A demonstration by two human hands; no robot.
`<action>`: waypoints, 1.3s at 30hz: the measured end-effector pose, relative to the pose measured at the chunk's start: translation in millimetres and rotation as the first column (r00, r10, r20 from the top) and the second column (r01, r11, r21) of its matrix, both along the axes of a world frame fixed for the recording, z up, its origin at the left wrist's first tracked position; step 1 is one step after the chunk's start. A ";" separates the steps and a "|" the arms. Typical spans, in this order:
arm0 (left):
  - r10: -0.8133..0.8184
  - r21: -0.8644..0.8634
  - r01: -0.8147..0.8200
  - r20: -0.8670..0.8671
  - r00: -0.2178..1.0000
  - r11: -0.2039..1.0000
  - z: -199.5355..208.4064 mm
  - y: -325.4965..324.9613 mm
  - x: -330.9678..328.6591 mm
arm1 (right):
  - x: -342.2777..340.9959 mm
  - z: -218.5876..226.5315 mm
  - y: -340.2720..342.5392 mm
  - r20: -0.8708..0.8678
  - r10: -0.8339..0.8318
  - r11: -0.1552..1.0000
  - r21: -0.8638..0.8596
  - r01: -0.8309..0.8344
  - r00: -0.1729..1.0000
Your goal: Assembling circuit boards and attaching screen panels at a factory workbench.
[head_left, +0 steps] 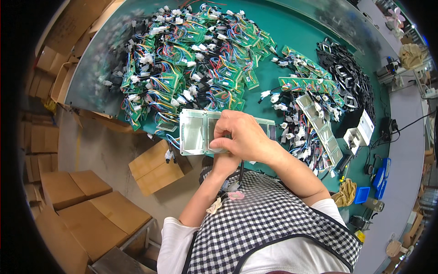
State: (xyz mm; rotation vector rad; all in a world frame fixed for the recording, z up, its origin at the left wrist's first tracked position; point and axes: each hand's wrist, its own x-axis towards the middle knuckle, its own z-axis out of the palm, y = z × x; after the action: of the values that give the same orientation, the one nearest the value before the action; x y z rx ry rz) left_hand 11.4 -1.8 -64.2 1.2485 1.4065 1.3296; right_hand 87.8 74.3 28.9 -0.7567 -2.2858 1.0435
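Observation:
A long strip of display boards (192,133), with grey screens in a row and pale green edges, is held up at the front of the table. My left hand (223,163) grips it from below; most of its fingers are hidden behind the strip and my other hand. Over the strip's middle lies my right hand (242,132), its thumb and fingers curled together against the screens. Whatever may be pinched there is too small to make out. Coloured wires with white connectors (169,155) hang from beneath the strip's left end.
Green circuit boards with wires (182,55) heap up across the green table (292,23). To the right lie more display strips (319,125), black plastic frames (349,82) and a white-and-black box (358,132). Blue trays (381,178) sit farther right. Cardboard boxes (100,217) stand on the left.

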 end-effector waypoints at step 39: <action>-0.214 -0.363 0.396 0.450 0.867 0.843 65.6 -16.3 -14.1 | 32.7 8.5 48.8 -0.275 0.112 0.635 -0.719 -0.282 0.955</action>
State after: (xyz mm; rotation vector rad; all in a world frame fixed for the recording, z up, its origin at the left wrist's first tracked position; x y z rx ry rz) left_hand -2.7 -18.1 1.4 0.7976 1.0766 0.8964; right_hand 120.5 123.1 37.3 -0.6411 -1.7205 2.1432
